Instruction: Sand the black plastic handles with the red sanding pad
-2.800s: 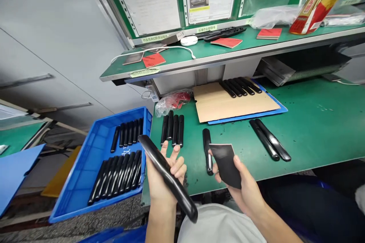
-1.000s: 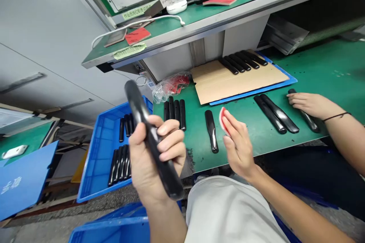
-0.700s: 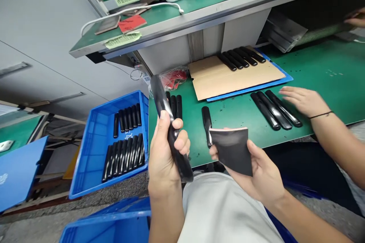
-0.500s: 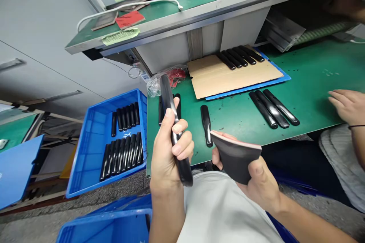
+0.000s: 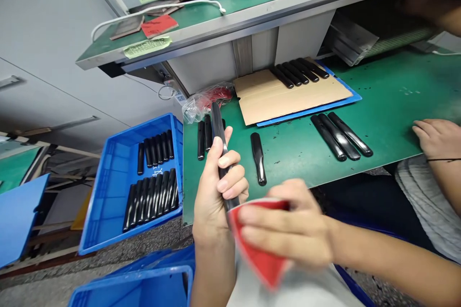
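Note:
My left hand (image 5: pixel 221 177) is closed around a glossy black handle (image 5: pixel 218 122), held tilted with its upper end pointing away from me. My right hand (image 5: pixel 288 220), smeared by motion, grips a sanding pad (image 5: pixel 268 261) with its red back towards me. The pad lies against the lower end of the handle and hides that end. A similar single black handle (image 5: pixel 258 158) rests on the green table (image 5: pixel 288 153) beyond my hands. Behind my left hand lie several more black handles (image 5: pixel 200 140), partly covered.
A blue crate (image 5: pixel 104 187) at left holds two rows of handles. More handles lie on cardboard (image 5: pixel 291 105) at the back and on the table to the right (image 5: pixel 340 136). A co-worker's hand (image 5: pixel 437 136) rests at the right edge. A shelf (image 5: pixel 252 14) overhangs the table.
My right hand has turned over and moved left, bringing the sanding pad onto the handle's lower end; its red back now faces me. The handle has rotated slightly in my left hand.

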{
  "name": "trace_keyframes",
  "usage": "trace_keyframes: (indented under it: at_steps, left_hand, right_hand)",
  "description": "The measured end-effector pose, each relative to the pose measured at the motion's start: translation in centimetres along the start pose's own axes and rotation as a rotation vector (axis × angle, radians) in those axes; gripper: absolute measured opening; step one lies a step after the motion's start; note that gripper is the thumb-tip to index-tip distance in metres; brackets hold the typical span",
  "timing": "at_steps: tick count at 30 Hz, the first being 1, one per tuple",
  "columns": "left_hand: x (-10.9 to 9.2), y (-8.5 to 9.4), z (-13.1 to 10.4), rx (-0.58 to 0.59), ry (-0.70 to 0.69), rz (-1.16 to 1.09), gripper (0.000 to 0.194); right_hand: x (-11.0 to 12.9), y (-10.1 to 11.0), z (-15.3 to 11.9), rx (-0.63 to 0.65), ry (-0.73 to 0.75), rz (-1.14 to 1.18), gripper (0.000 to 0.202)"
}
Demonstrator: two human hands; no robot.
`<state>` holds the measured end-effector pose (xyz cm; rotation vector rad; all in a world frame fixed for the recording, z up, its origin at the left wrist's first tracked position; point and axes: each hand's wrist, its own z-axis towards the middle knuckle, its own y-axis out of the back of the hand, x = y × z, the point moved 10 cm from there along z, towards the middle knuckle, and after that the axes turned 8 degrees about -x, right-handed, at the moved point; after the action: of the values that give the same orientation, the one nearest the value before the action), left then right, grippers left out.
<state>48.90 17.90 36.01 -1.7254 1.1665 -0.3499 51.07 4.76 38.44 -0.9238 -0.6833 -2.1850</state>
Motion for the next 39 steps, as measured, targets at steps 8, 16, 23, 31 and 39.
trace_keyframes:
  at_steps: [8,16,23,31,39]
  left_hand:
    - [-2.4,3.4,4.1,-0.094,-0.18,0.222,0.035]
    - [-0.8,14.8,13.6,-0.612,-0.594,1.625,0.064]
    - [4.6,13.8,16.1,-0.553,-0.804,2.05,0.069]
    - [10.3,8.6,18.6,-0.46,-0.841,2.2,0.058]
    - [28.2,-0.9,25.7,-0.137,-0.515,2.185,0.053]
  right_hand:
    - [1.8,-3.4,-0.5,0.402,0.452,0.022,0.032]
    - [-6.6,5.5,-1.4,-0.043,-0.082,0.016,0.044]
    - [-10.1,8.3,-5.2,-0.097,-0.295,-0.018,0.045]
    - [-12.0,15.9,-6.0,-0.251,-0.34,-0.07,0.043]
    - [-13.6,24.0,-9.4,-0.59,-0.603,-0.053,0.039]
